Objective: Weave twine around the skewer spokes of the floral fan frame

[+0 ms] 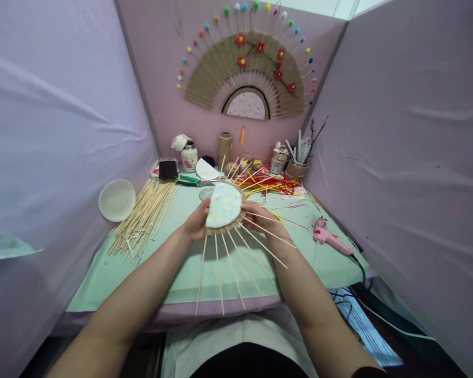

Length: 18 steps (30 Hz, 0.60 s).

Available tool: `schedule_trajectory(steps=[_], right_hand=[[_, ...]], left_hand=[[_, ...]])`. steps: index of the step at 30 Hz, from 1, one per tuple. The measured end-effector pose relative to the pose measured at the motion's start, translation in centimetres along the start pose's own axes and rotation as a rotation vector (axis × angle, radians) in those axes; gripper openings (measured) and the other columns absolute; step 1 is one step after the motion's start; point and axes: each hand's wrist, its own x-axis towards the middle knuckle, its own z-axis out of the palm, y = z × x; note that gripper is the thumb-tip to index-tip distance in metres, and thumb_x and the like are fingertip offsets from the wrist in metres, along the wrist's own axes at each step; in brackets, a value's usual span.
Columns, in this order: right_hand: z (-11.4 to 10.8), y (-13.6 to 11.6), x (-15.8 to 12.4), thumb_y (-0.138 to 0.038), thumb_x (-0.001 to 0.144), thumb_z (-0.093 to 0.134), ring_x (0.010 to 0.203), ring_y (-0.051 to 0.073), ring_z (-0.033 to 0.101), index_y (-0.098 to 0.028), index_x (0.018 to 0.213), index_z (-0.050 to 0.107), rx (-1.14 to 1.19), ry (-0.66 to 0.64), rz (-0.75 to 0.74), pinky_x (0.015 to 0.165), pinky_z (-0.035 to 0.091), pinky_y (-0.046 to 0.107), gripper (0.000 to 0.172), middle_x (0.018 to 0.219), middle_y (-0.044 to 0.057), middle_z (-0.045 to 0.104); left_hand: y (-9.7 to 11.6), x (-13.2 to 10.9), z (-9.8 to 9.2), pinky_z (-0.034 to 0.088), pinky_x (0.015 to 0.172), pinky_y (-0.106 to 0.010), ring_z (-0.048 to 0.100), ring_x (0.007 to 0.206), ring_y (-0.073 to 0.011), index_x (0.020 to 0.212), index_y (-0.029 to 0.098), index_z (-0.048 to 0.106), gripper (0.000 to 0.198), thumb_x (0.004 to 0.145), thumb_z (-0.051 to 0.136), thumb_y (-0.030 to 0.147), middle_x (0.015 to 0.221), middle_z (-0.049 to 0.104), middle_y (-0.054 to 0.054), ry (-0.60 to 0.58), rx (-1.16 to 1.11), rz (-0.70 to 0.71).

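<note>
Both my hands hold up a half-made fan above the green table mat. It is a pale half-disc with yellowish spots, edged in brown twine, and thin wooden skewers radiate from it toward me and to the right. My left hand grips its left edge with the fingers curled behind. My right hand pinches its right edge among the skewers.
A pile of loose skewers and a white paper plate lie at left. Green-handled pliers, coloured sticks, jars and a pen cup line the back. A pink glue gun lies at right. A finished fan hangs on the wall.
</note>
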Motion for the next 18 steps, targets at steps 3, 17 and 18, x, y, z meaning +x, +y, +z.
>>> schedule_trajectory(steps=[3, 17, 18], right_hand=[[0.3, 0.4, -0.3, -0.03, 0.068, 0.076, 0.038, 0.004, 0.026, -0.018, 0.066, 0.051, -0.075, -0.081, 0.016, 0.036, 0.021, 0.019, 0.027, 0.044, -0.01, 0.034], [1.0, 0.0, -0.2, -0.034, 0.071, 0.077, 0.044, 0.004, 0.013, -0.015, 0.085, 0.061, -0.01, -0.179, -0.055, 0.041, 0.009, 0.019, 0.028, 0.052, -0.012, 0.019], [1.1, 0.1, -0.1, -0.035, 0.071, 0.076, 0.044, 0.004, 0.013, -0.015, 0.087, 0.062, -0.006, -0.184, -0.066, 0.041, 0.009, 0.019, 0.029, 0.051, -0.012, 0.018]], left_hand=[[-0.7, 0.3, -0.3, 0.041, 0.106, -0.047, 0.062, 0.114, -0.0311, 0.131, 0.01, 0.052, 0.056, 0.078, 0.057, 0.028, 0.114, 0.07, -0.016, 0.071, -0.021, -0.002], [1.3, -0.8, 0.0, 0.041, 0.103, -0.058, 0.056, 0.121, -0.0358, 0.137, 0.012, 0.048, 0.069, 0.068, 0.055, 0.019, 0.126, 0.064, -0.017, 0.197, -0.144, 0.282], [1.4, -0.9, 0.1, 0.042, 0.103, -0.058, 0.056, 0.121, -0.0356, 0.137, 0.012, 0.047, 0.069, 0.069, 0.054, 0.019, 0.126, 0.064, -0.017, 0.206, -0.152, 0.295]])
